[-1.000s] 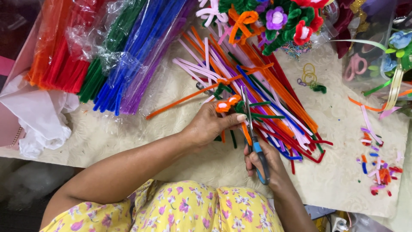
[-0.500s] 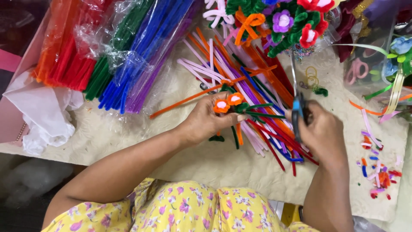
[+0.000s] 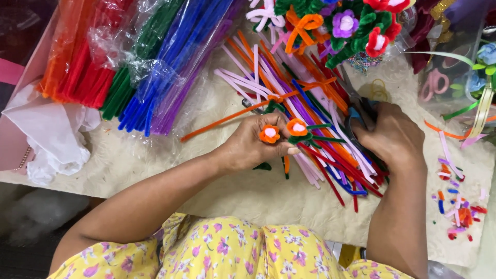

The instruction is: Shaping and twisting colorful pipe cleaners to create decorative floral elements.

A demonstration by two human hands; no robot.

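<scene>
The left hand [image 3: 248,147] is pinching, fingers closed, two small orange pipe-cleaner flowers [image 3: 283,131] by their green stems just above the loose pile of pipe cleaners [image 3: 310,103] on the fleecy worktop [image 3: 258,196]. The right hand [image 3: 390,137] is gripping blue-handled scissors [image 3: 356,111], fingers clamped on the handles. The flowers look light, soft and easily bent, so the wire stem seems the safest hold.

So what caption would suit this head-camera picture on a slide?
Left hand holds two small orange pipe-cleaner flowers; right hand grips blue-handled scissors over loose coloured pipe cleaners.
</scene>
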